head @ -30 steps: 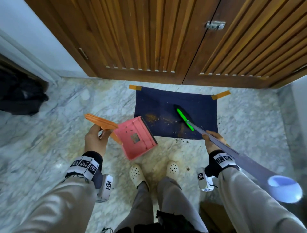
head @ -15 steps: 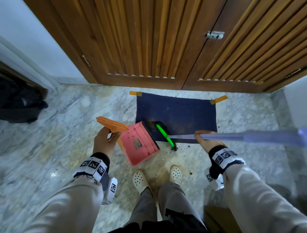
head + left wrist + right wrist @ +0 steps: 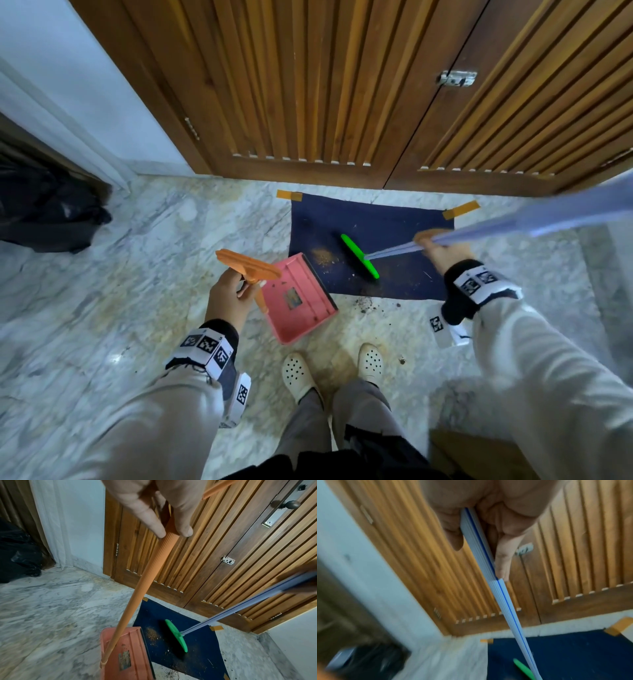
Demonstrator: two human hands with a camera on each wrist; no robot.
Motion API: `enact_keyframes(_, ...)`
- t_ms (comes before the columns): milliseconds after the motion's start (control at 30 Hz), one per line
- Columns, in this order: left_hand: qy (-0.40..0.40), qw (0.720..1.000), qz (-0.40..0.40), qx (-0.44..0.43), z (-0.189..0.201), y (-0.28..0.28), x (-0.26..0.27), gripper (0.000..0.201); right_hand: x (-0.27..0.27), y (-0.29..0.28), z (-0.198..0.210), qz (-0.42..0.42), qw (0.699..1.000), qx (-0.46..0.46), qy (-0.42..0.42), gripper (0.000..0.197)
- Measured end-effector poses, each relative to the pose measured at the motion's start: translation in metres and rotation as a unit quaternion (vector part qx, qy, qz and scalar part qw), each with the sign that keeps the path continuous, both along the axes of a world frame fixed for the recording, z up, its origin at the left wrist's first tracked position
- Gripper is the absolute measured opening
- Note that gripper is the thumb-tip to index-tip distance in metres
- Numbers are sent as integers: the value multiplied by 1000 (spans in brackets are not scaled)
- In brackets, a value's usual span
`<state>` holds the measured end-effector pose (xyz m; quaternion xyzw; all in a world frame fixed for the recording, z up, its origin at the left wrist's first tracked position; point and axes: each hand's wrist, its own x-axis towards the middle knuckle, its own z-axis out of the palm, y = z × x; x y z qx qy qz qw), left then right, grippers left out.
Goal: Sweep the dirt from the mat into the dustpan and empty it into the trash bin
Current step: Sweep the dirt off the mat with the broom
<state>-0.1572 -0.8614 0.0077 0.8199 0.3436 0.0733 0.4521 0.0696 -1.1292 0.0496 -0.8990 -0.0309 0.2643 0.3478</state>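
Observation:
A dark blue mat (image 3: 387, 233) lies on the marble floor before the wooden doors, taped at its far corners. A small heap of brown dirt (image 3: 321, 256) sits on the mat beside the lip of the pink dustpan (image 3: 297, 305). My left hand (image 3: 228, 298) grips the dustpan's orange handle (image 3: 154, 568). My right hand (image 3: 442, 250) grips the pale blue broom stick (image 3: 488, 555), and the green broom head (image 3: 360, 256) rests on the mat just right of the dirt. More crumbs (image 3: 364, 304) lie on the floor at the mat's near edge.
Wooden slatted doors (image 3: 342, 85) close off the far side. A black bag (image 3: 44, 212) sits at the far left by a white curtain. My feet in white clogs (image 3: 298, 377) stand just behind the dustpan. Marble floor (image 3: 102, 291) spreads to the left.
The broom head has swung from the mat's near edge back onto the middle of the mat, and its stick now points up to the right. The dustpan stays at the mat's left corner.

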Motion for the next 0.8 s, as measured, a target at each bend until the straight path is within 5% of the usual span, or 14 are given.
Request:
enact_keyframes(67,4,1000,-3,2,0,1,0,14,-30,9,-15,107,993,-49,9,26)
enact_keyframes(267,26,1000,0,5,0,4,-2,21,-49,26,-30,219,972,-85,22,17)
enact_keyframes(367,3,1000,0,-10,2,2,-2,17,-29,26,-17,187,981,-55,15,17)
enact_keyframes(667,1,1000,1,-28,0,2,-6,19,45,20,17,-93,990,91,-49,17)
enact_keyframes(800,-9,999,-7,-36,-2,1,-8,13,16,30,-19,70,997,-36,-9,22)
